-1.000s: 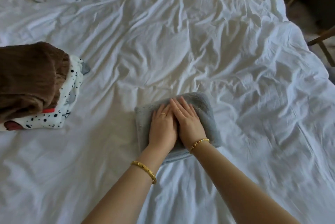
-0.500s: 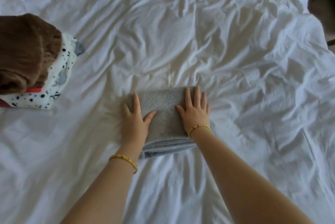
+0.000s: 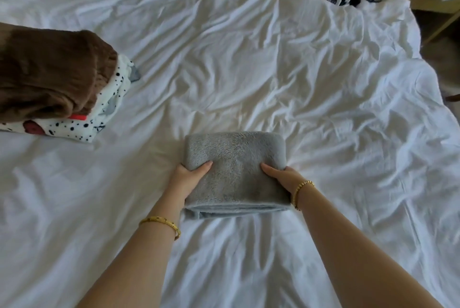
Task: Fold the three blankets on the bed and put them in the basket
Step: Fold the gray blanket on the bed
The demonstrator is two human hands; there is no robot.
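Folded into a neat gray blanket (image 3: 234,170) block near the foot of the bed (image 3: 273,71), gripped at both sides by the left hand (image 3: 190,174) and right hand (image 3: 282,177), thumbs on top, fingers tucked under. Stacked well apart at far left: brown blanket (image 3: 47,73) over spotted blanket (image 3: 104,111), apparently folded. Seemingly 3 of 3 folded; no basket in view, so 0 stowed.

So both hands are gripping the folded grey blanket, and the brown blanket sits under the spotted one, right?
Not quite. The head view shows the brown blanket lying on top of the spotted one. Both the left hand and right hand do grip the grey blanket.
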